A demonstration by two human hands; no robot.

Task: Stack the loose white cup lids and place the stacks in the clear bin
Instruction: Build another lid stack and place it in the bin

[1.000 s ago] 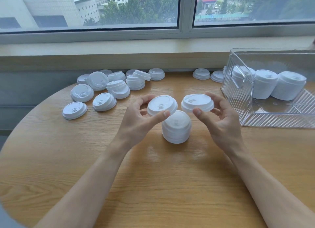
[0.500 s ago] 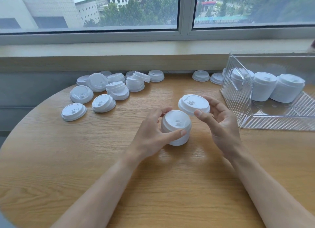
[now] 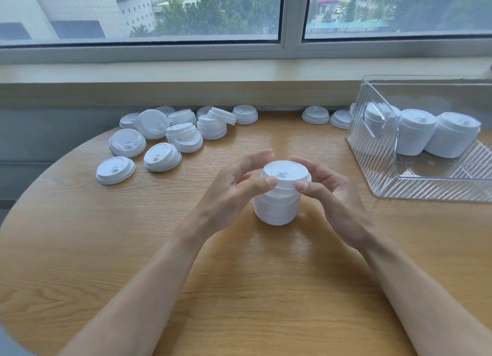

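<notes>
Wood-grain round surface (image 3: 133, 235) under a wide window (image 3: 266, 12), sill behind. Stack of white lids (image 3: 278, 201) stands upright at center. Left hand (image 3: 229, 193) at the stack's 9 o'clock, thumb tip touching the top lid's (image 3: 285, 170) rim, other fingers (image 3: 255, 158) spread and blurred, not clearly clamped. Right hand (image 3: 332, 193) at 3 o'clock, thumb and fingers curled round the top lid, pinching its rim. Loose lids (image 3: 170, 134) scattered at 10 to 11 o'clock, some leaning on each other, two more (image 3: 327, 115) near 1 o'clock. Clear bin (image 3: 386, 185) at 2 o'clock holds three finished stacks (image 3: 426, 134) lying tilted side by side.
</notes>
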